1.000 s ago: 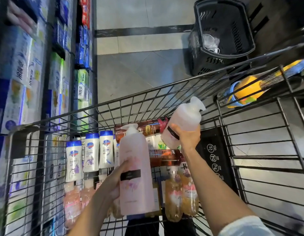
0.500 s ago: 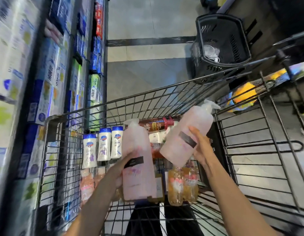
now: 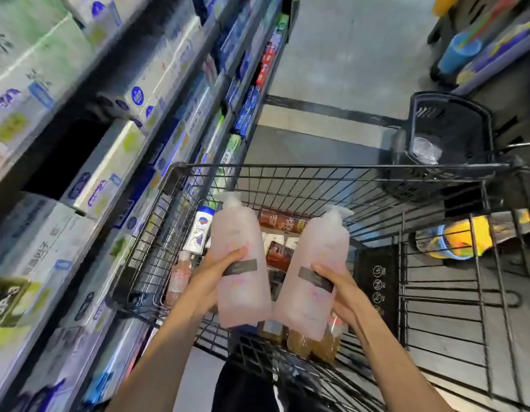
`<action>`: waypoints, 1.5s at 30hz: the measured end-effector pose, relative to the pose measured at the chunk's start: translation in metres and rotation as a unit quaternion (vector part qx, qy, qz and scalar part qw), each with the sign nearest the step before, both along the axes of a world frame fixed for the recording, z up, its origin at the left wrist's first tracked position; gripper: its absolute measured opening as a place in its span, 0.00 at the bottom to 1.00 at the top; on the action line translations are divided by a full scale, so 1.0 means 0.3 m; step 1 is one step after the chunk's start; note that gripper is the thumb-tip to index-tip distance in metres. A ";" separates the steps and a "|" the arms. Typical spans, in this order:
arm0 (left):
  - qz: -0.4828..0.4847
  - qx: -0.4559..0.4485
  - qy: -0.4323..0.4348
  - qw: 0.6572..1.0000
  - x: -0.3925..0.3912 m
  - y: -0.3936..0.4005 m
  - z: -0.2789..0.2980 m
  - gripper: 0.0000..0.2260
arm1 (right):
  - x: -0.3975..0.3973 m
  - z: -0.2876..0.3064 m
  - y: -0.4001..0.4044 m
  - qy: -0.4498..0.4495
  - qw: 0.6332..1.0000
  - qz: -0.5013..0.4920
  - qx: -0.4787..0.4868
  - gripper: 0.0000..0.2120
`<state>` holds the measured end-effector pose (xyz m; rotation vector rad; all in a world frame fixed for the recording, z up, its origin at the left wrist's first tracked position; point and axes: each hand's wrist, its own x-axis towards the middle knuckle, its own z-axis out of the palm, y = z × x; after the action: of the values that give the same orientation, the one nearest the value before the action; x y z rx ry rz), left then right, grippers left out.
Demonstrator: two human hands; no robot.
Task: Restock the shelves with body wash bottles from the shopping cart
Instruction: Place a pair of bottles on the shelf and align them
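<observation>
Nearest the camera, two bare forearms reach forward over the near end of a black wire shopping cart. The left hand is wrapped around the left pale pink translucent pump bottle of body wash, fingers curled across its front just above a dark rectangular label. The right hand is clamped on the right pale pink pump bottle, fingers lying over its dark label and the palm behind it. Both bottles are held above the cart, pump heads pointing away from the person; the left one stands nearly upright, the right one leans to the right, and their lower corners touch or nearly touch.

Beneath the bottles, inside the cart, lie amber-filled clear bottles at the near end, a peach-coloured clear bottle along the left wall, a white bottle with a blue cap further along that wall, and brown bottles with dark labels toward the far end.

To the left of the cart runs a grey store shelf unit stacked with white and green boxed goods, much of it blurred; small blue and red cartons sit on its far section. Right of the cart, a yellow and blue packaged item shows through the wires. Beyond the cart's far rim a black plastic shopping basket stands on the grey tiled floor.
</observation>
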<state>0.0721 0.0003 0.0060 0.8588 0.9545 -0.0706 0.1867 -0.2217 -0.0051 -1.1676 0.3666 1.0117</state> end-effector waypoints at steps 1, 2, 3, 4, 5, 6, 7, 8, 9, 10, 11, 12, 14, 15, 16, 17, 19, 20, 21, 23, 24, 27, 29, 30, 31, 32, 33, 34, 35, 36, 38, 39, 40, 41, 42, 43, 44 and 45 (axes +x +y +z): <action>0.030 0.019 0.000 0.999 -0.027 -0.013 0.020 0.28 | -0.010 0.014 0.002 -0.014 1.000 0.020 -0.016 0.27; 0.058 0.038 -0.002 0.998 -0.050 -0.027 0.038 0.29 | -0.019 0.032 0.002 -0.024 0.999 0.038 -0.028 0.28; 0.083 0.055 -0.005 0.995 -0.077 -0.040 0.053 0.30 | -0.026 0.054 0.004 -0.032 0.997 0.056 -0.035 0.30; 0.106 0.068 -0.010 0.992 -0.104 -0.054 0.070 0.31 | -0.035 0.079 0.005 -0.038 0.996 0.074 -0.038 0.31; 0.141 0.081 -0.016 0.986 -0.149 -0.073 0.097 0.31 | -0.049 0.108 0.007 -0.046 0.993 0.102 -0.038 0.31; 0.166 0.091 -0.023 0.982 -0.174 -0.084 0.116 0.32 | -0.053 0.126 0.010 -0.050 0.991 0.116 -0.036 0.30; 0.185 0.101 -0.029 0.977 -0.196 -0.093 0.133 0.32 | -0.052 0.140 0.012 -0.056 0.990 0.124 -0.031 0.29; 0.210 0.116 -0.034 0.970 -0.230 -0.107 0.156 0.32 | -0.060 0.164 0.018 -0.068 0.987 0.144 -0.020 0.27; 0.235 0.134 -0.040 0.962 -0.270 -0.122 0.180 0.31 | -0.074 0.191 0.026 -0.084 0.982 0.171 -0.012 0.24; 0.261 0.152 -0.046 0.952 -0.310 -0.138 0.205 0.29 | -0.089 0.216 0.035 -0.098 0.976 0.195 -0.010 0.22; 0.286 0.168 -0.052 0.942 -0.354 -0.154 0.229 0.26 | -0.105 0.239 0.049 -0.107 0.971 0.214 -0.012 0.19; 0.308 0.181 -0.056 0.932 -0.399 -0.170 0.250 0.24 | -0.125 0.258 0.064 -0.115 0.967 0.229 -0.013 0.17; 0.345 0.201 -0.054 0.915 -0.497 -0.200 0.287 0.22 | -0.174 0.291 0.103 -0.134 0.955 0.265 -0.011 0.14; 0.364 0.208 -0.051 0.906 -0.549 -0.215 0.306 0.22 | -0.206 0.307 0.125 -0.145 0.946 0.289 -0.011 0.15; 0.381 0.214 -0.047 0.898 -0.600 -0.231 0.324 0.24 | -0.240 0.322 0.146 -0.152 0.937 0.314 -0.007 0.15; 0.397 0.218 -0.041 0.891 -0.651 -0.248 0.336 0.25 | -0.275 0.335 0.164 -0.158 0.928 0.338 0.001 0.15; 0.422 0.233 -0.034 0.875 -0.754 -0.283 0.354 0.27 | -0.350 0.353 0.200 -0.174 0.907 0.382 0.015 0.16; 0.435 0.244 -0.030 0.866 -0.805 -0.301 0.359 0.27 | -0.393 0.362 0.218 -0.181 0.898 0.401 0.021 0.18; 0.448 0.254 -0.023 0.857 -0.857 -0.320 0.362 0.26 | -0.440 0.372 0.234 -0.186 0.888 0.419 0.028 0.22; 0.474 0.267 -0.001 0.839 -0.964 -0.365 0.362 0.26 | -0.540 0.381 0.258 -0.205 0.867 0.453 0.040 0.27; 0.489 0.268 0.009 0.830 -1.020 -0.392 0.359 0.26 | -0.593 0.380 0.267 -0.210 0.857 0.468 0.046 0.27; 0.526 0.262 0.025 0.808 -1.203 -0.481 0.342 0.28 | -0.761 0.380 0.275 -0.180 0.836 0.516 0.055 0.22; 0.539 0.261 0.032 0.800 -1.325 -0.545 0.337 0.30 | -0.870 0.369 0.273 -0.177 0.818 0.543 0.066 0.24; 0.544 0.261 0.034 0.797 -1.382 -0.576 0.338 0.32 | -0.923 0.361 0.272 -0.181 0.810 0.552 0.074 0.26; 0.550 0.260 0.035 0.793 -1.439 -0.603 0.338 0.34 | -0.975 0.356 0.269 -0.185 0.805 0.559 0.076 0.28; 0.555 0.260 0.038 0.789 -1.495 -0.629 0.336 0.36 | -1.028 0.349 0.266 -0.187 0.798 0.568 0.078 0.28; 0.559 0.263 0.045 0.785 -1.549 -0.650 0.335 0.36 | -1.077 0.340 0.263 -0.190 0.789 0.578 0.084 0.29; 0.560 0.269 0.056 0.782 -1.599 -0.670 0.334 0.36 | -1.125 0.325 0.259 -0.195 0.780 0.587 0.093 0.30; 0.562 0.274 0.063 0.778 -1.647 -0.688 0.331 0.36 | -1.169 0.310 0.253 -0.199 0.776 0.590 0.102 0.30; 0.566 0.279 0.064 0.773 -1.689 -0.701 0.323 0.36 | -1.210 0.295 0.251 -0.197 0.776 0.588 0.113 0.29; 0.572 0.282 0.061 0.768 -1.761 -0.721 0.299 0.37 | -1.279 0.263 0.250 -0.183 0.779 0.585 0.130 0.27; 0.575 0.281 0.059 0.766 -1.790 -0.727 0.283 0.37 | -1.309 0.248 0.252 -0.177 0.779 0.585 0.137 0.26; 0.579 0.280 0.056 0.764 -1.816 -0.729 0.263 0.37 | -1.334 0.231 0.256 -0.168 0.780 0.586 0.145 0.26; 0.582 0.281 0.052 0.761 -1.841 -0.727 0.238 0.37 | -1.355 0.210 0.262 -0.160 0.779 0.587 0.152 0.26; 0.584 0.284 0.047 0.759 -1.862 -0.720 0.206 0.37 | -1.372 0.183 0.273 -0.159 0.778 0.588 0.157 0.27; 0.585 0.288 0.043 0.757 -1.883 -0.710 0.168 0.36 | -1.384 0.150 0.289 -0.163 0.775 0.589 0.159 0.28; 0.586 0.292 0.042 0.755 -1.899 -0.698 0.125 0.36 | -1.392 0.113 0.307 -0.170 0.772 0.590 0.162 0.29; 0.587 0.298 0.043 0.751 -1.914 -0.685 0.078 0.36 | -1.399 0.073 0.324 -0.178 0.770 0.590 0.167 0.30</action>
<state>-0.5022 -0.2052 0.0294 0.6733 1.4966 1.3662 -0.2329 -0.1245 0.0167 -1.1819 -0.9741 1.7734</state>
